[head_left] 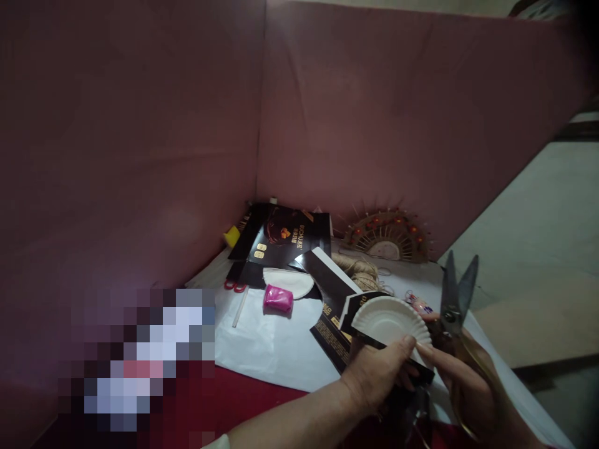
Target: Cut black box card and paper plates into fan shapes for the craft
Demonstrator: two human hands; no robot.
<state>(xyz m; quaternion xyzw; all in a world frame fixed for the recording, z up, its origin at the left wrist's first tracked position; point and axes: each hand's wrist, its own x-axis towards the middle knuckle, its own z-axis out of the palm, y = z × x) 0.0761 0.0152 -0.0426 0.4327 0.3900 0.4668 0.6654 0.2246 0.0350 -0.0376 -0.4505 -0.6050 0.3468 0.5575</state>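
Observation:
A half-round white paper plate [381, 318] with a fluted rim lies against a piece of black printed cardboard [347, 317]. My left hand [377, 372] grips both, its thumb pressed on the plate's lower edge. In my right hand [470, 377] is a pair of scissors [452, 315], blades apart and pointing up. Its fingertips also touch the plate's right edge beside my left thumb. The palm side of my left hand is hidden. Behind the plate, a larger cut strip of black cardboard [327, 271] slants down toward my left hand.
On the white sheet [276, 349] lie a pink packet [277, 300], another white half plate [292, 280], red-handled scissors [235, 286] and a ball of twine [365, 274]. A black box [290, 240] and a decorated brown fan shape [390, 237] stand at the back by pink walls [350, 125].

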